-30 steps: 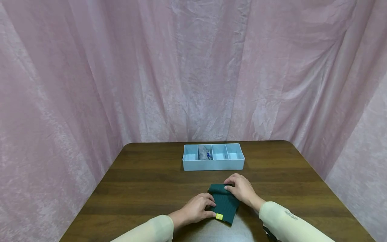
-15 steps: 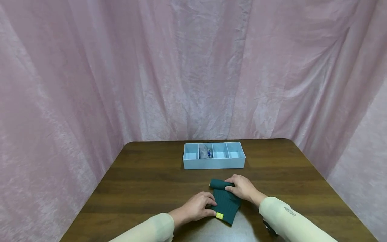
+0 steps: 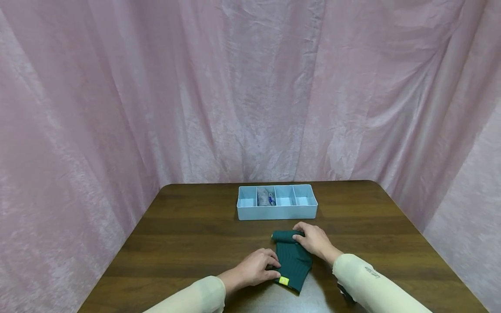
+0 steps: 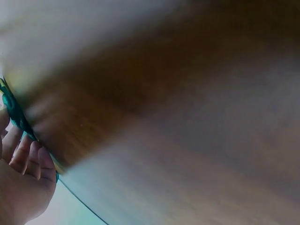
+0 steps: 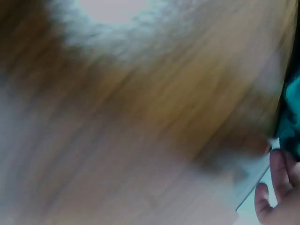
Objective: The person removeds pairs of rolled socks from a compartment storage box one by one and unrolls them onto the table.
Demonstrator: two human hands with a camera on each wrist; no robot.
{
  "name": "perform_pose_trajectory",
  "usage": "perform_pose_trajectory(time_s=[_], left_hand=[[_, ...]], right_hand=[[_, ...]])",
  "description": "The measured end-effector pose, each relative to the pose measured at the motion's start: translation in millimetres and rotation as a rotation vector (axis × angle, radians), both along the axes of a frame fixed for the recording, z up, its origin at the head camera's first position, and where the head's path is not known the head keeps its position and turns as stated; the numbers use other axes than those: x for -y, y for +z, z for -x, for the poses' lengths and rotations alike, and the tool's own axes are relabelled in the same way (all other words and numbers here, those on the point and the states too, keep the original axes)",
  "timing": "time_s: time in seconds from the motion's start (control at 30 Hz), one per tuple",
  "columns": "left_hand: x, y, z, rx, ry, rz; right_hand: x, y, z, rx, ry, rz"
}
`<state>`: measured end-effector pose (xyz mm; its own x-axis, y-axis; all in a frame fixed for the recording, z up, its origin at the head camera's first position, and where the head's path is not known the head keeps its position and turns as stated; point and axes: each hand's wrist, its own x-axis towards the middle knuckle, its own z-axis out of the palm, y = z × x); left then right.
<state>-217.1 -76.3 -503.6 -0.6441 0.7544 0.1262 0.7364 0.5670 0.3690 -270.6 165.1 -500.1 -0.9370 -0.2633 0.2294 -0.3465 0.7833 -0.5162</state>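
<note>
A dark green ribbed sock [image 3: 291, 263] lies on the table in the head view, with a yellow label [image 3: 283, 281] near its near left corner. Its far end is turned into a thick roll [image 3: 285, 236]. My right hand [image 3: 315, 240] holds the right end of that roll between thumb and fingers. At the sock's left edge my left hand [image 3: 256, 268] holds the fabric, the thumb right by the label. In the left wrist view, green fabric [image 4: 16, 112] shows between the left thumb and fingers. Only part of the right hand [image 5: 281, 187] appears in the right wrist view, beside green fabric [image 5: 293, 117].
Beyond the hands stands a light blue divided box [image 3: 277, 213]. One of its compartments holds a grey bundle [image 3: 263, 198] with a small blue item [image 3: 271, 199]. The brown wooden table [image 3: 188, 243] ends at a pink curtain [image 3: 250, 108].
The sock's far end has gone from a loose fold to a tighter roll farther from me. My right hand has shifted slightly right along it; the left stays nearly still.
</note>
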Motion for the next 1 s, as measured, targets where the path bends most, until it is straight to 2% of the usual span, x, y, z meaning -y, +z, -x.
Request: perform_pose_trajectory(time_s=[0.07, 0.2, 0.33, 0.5, 0.7, 0.87, 1.0], left_hand=[[0, -0.5, 0.0, 0.0, -0.005, -0.001], [1, -1.3, -0.7, -0.015, -0.01, -0.004], [2, -0.6, -2.6, -0.024, -0.004, 0.004], [2, 0.7, -3.3, -0.017, 0.001, 0.02], [1, 2.5, -1.9, -0.004, 0.014, 0.021], [1, 1.5, -1.1, -0.001, 0.009, 0.027], [2, 1.9, -2.2, 0.006, 0.001, 0.041]], right_hand=[[2, 0.0, 0.8, -0.062, 0.005, -0.022], [4, -1.1, 1.0, -0.169, 0.102, -0.119], [3, -2.3, 1.1, -0.176, 0.186, -0.194], [4, 0.5, 6.4, -0.153, 0.176, -0.195], [7, 2.3, 14.2, -0.082, 0.098, -0.216], [9, -0.7, 13.0, -0.116, 0.061, -0.196], [9, -3.7, 9.9, -0.156, 0.104, -0.187]])
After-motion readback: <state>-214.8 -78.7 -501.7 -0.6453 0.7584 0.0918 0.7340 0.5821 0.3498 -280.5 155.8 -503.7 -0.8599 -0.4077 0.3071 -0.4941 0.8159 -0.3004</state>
